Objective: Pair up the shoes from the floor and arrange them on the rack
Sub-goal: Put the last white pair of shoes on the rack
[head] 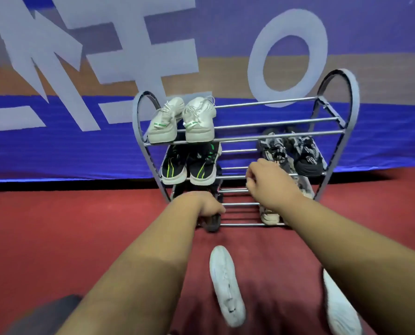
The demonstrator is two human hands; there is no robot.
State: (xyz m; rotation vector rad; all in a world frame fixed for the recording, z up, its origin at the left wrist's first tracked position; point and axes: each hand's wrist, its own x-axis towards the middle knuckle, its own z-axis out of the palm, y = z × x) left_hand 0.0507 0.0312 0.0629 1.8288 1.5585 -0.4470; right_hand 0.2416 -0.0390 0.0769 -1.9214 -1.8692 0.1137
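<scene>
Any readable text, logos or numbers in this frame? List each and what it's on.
"O": large pale ring character on the blue banner, if it is a letter.
Other pale characters on the banner: cropped by the frame, unreadable.
White mark on the heel of the black patterned shoe, middle shelf: too blurred.
Dark shoe gripped by the left hand: no text visible.

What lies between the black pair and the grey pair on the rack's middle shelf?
Head view: only bare rails between the black pair and the grey pair; the right hand covers part of them.
</scene>
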